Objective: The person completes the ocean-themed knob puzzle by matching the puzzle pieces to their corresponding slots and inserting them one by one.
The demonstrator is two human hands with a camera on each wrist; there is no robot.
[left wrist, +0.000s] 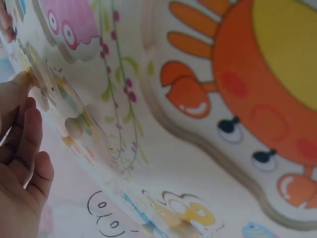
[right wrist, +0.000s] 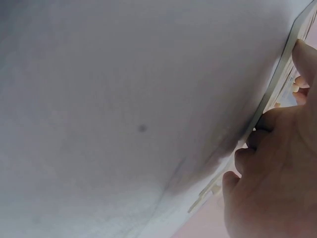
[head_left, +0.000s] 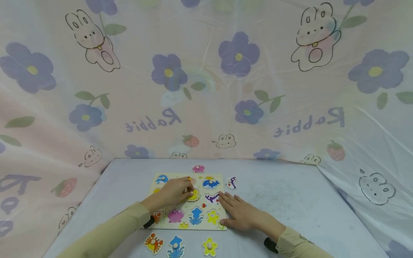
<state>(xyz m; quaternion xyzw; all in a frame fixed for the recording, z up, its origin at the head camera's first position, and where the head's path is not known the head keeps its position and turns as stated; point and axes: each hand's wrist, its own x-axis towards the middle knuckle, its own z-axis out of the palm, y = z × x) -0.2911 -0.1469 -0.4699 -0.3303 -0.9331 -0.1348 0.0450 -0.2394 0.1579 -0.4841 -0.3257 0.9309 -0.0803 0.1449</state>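
Observation:
A cream wooden puzzle board (head_left: 206,225) with sea-animal cutouts lies on the table in the head view. My left hand (head_left: 174,193) is over its middle, pinching a yellow puzzle piece (head_left: 195,195) between thumb and fingertips. In the left wrist view the thumb and index finger meet at that yellow piece (left wrist: 37,74); whether it is fully seated in its cutout I cannot tell. My right hand (head_left: 242,214) rests along the board's right edge, fingers extended. The right wrist view shows that hand (right wrist: 277,163) against the board's side.
Knobbed pieces sit in the board, including a blue whale (head_left: 210,184). Around it lie a pink shell piece (head_left: 198,168), a purple piece (head_left: 232,183), a crab piece (head_left: 154,244), a squid piece (head_left: 175,249) and a starfish piece (head_left: 210,246). A printed curtain (head_left: 206,100) hangs behind the table.

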